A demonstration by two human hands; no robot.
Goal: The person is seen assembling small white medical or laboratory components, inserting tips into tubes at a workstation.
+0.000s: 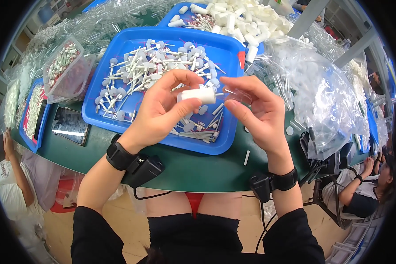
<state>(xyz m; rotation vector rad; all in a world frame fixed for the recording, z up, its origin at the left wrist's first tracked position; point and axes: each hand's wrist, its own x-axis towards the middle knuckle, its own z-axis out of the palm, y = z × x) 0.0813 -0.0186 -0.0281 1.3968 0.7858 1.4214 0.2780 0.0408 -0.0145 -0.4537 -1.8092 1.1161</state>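
Note:
Above the blue tray [207,148], my left hand [152,112] is closed on a white cylinder [199,95], lying sideways between thumb and fingers. A thin pale stem sticks out of the cylinder's right end. Facing it, my right hand [266,112] pinches a small clear plastic tube [240,96] close to that stem. Whether the tube touches the stem I cannot tell. Many slim white parts with round grey-white discs [163,61] lie heaped in the tray below both hands.
Behind stands another blue tray [174,13] with white cylinders [237,22] piled beside it. Clear bags [317,88] lie at right. On the left are a clear plastic bin [66,66], a phone [70,125] and a small blue tray [32,114]. People sit at both sides.

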